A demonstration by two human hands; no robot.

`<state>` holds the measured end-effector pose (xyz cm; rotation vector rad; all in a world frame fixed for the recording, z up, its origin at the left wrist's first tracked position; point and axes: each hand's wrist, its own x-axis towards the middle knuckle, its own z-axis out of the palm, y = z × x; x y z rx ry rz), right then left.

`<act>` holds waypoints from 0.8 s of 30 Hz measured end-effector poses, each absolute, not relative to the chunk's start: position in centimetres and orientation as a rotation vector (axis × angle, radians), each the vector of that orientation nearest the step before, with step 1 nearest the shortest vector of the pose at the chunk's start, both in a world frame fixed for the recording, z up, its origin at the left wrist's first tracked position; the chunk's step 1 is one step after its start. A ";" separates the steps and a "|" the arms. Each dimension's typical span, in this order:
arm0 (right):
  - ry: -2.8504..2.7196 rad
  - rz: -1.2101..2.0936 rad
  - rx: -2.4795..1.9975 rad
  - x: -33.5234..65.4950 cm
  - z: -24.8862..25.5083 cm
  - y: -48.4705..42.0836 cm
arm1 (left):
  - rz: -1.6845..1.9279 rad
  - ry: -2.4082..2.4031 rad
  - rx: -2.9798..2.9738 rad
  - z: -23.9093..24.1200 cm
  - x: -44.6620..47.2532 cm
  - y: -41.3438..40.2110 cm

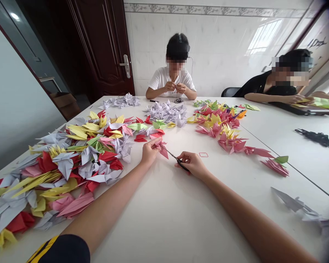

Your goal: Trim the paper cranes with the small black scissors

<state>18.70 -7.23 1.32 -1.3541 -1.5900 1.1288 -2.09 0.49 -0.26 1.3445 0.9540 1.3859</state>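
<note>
My left hand (150, 149) pinches a pink folded paper crane (161, 148) just above the white table (164, 204). My right hand (193, 164) is closed on a pair of dark scissors (178, 160), whose thin blades point up and left to the pink crane. A small red rubber band (203, 155) lies on the table just right of my right hand. Both forearms reach in from the bottom edge.
A large heap of coloured paper cranes (71, 160) fills the left of the table. More pink and yellow cranes (222, 126) lie at the right, grey ones (167, 111) at the far middle. Two people sit across the table folding paper. A dark door (104, 47) stands behind.
</note>
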 end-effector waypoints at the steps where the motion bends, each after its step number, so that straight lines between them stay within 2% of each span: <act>1: -1.587 1.134 -1.353 18.7 1.2 -7.2 | 1.384 0.949 1.339 -0.3 -2.1 0.5; 24: -1.551 1.178 -1.340 18.7 1.5 -7.3 | 1.389 0.980 1.284 -0.9 -2.3 1.0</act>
